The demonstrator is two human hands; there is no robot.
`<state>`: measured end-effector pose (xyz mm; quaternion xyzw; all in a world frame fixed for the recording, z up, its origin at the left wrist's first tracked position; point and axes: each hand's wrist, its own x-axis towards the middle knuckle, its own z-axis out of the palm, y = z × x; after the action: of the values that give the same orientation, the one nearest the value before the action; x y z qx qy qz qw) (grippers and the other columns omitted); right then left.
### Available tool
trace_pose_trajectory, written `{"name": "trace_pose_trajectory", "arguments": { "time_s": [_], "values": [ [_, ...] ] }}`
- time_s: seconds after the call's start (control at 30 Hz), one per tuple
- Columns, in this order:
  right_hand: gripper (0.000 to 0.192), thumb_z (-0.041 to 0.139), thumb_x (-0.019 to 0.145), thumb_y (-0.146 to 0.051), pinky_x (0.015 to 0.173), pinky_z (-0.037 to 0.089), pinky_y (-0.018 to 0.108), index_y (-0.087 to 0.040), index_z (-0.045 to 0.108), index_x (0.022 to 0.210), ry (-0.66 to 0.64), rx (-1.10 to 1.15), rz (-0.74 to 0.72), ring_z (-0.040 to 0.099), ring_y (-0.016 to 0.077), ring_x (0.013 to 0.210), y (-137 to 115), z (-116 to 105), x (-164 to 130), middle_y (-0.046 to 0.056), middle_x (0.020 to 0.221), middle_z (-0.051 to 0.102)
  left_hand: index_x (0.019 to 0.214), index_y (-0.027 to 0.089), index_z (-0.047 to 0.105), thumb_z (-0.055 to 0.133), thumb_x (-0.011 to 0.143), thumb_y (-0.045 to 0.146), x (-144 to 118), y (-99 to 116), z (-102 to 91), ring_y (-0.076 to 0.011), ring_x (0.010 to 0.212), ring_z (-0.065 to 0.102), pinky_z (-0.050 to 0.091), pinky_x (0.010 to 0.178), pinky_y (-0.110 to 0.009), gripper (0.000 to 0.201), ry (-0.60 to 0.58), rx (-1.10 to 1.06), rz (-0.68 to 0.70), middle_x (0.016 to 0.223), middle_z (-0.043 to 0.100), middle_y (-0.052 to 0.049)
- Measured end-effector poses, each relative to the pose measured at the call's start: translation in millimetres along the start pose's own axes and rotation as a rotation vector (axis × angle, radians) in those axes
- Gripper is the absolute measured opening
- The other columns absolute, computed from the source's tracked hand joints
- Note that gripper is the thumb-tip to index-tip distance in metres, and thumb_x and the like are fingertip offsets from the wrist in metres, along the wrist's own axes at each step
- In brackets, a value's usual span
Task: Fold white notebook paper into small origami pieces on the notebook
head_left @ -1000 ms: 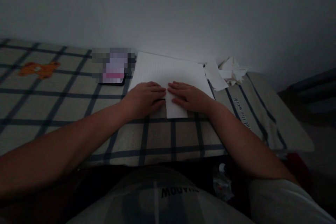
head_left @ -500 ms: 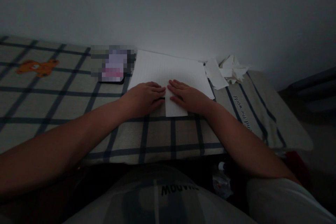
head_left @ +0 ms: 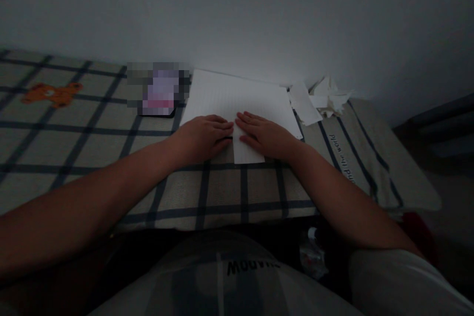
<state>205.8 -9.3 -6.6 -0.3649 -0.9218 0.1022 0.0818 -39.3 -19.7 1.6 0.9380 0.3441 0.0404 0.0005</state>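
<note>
Lined white paper lies on the checked cloth, and a narrower piece of paper reaches toward me from under my right hand. My left hand rests flat near the lower left of the paper, its fingertips at the narrow piece's left edge. On the narrow piece lies my right hand, palm down with fingers stretched out. The fingertips of both hands almost meet. Part of the narrow piece is hidden beneath the right hand.
A phone with a blurred screen is left of the paper. Farther left lies an orange bear-shaped piece. Crumpled paper scraps sit at the right by the wall. A plastic bottle shows below the front edge of the checked cloth.
</note>
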Motion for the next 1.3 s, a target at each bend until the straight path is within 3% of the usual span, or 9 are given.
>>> {"name": "trace_pose_trajectory", "arguments": {
  "time_s": [0.3,0.43,0.6,0.77,0.93,1.3],
  "values": [
    [0.057,0.046,0.105,-0.037,0.129,0.032,0.054,-0.015,0.048,0.157,0.030,0.025,-0.014,0.036,0.0280,0.157,1.6,2.2,0.1,0.014,0.166,0.041,0.142,0.014,0.064,0.036,0.108,0.037,2.1,6.8,3.9,-0.0265,0.139,0.058,0.044,0.118,-0.041,0.050,0.117,0.022,-0.012,0.147,0.065,-0.011],
    [0.056,0.044,0.105,-0.036,0.130,0.031,0.050,-0.010,0.051,0.154,0.027,0.044,-0.003,0.038,0.0274,0.156,3.0,1.6,1.5,0.016,0.165,0.043,0.140,0.012,0.065,0.031,0.110,0.036,4.7,9.0,6.7,-0.0256,0.137,0.059,0.044,0.118,-0.041,0.052,0.123,0.010,-0.020,0.147,0.065,-0.012],
    [0.050,0.043,0.104,-0.033,0.123,0.042,0.050,-0.021,0.059,0.150,0.096,0.198,0.036,0.054,0.0250,0.145,15.8,-9.2,-2.0,0.009,0.156,0.057,0.136,0.018,0.069,0.035,0.109,0.034,5.8,7.9,5.6,-0.0232,0.135,0.061,0.045,0.117,-0.041,0.047,0.110,-0.028,-0.040,0.144,0.068,-0.008],
    [0.031,0.056,0.098,-0.026,0.107,0.053,0.047,-0.026,0.082,0.115,0.188,0.103,0.119,0.071,0.0267,0.116,33.8,-18.5,-4.5,0.005,0.121,0.080,0.130,0.018,0.073,0.035,0.109,0.035,8.5,8.0,2.7,-0.0232,0.131,0.064,0.049,0.113,-0.040,0.047,0.118,-0.029,-0.040,0.141,0.070,-0.007],
    [0.023,0.061,0.095,-0.026,0.095,0.055,0.044,-0.023,0.084,0.094,0.217,0.025,0.140,0.069,0.0262,0.103,39.8,-17.2,-0.6,0.009,0.104,0.079,0.127,0.017,0.075,0.034,0.110,0.034,10.8,9.3,1.7,-0.0229,0.128,0.065,0.049,0.113,-0.040,0.048,0.113,-0.022,-0.062,0.137,0.072,-0.006],
    [0.024,0.057,0.097,-0.022,0.095,0.052,0.044,-0.020,0.080,0.093,0.265,-0.020,0.227,0.066,0.0261,0.099,39.5,-8.5,11.4,0.011,0.100,0.075,0.120,0.018,0.078,0.035,0.109,0.035,13.3,6.1,3.6,-0.0239,0.124,0.067,0.051,0.110,-0.041,0.048,0.141,-0.042,-0.053,0.133,0.075,-0.007]
  ]
}}
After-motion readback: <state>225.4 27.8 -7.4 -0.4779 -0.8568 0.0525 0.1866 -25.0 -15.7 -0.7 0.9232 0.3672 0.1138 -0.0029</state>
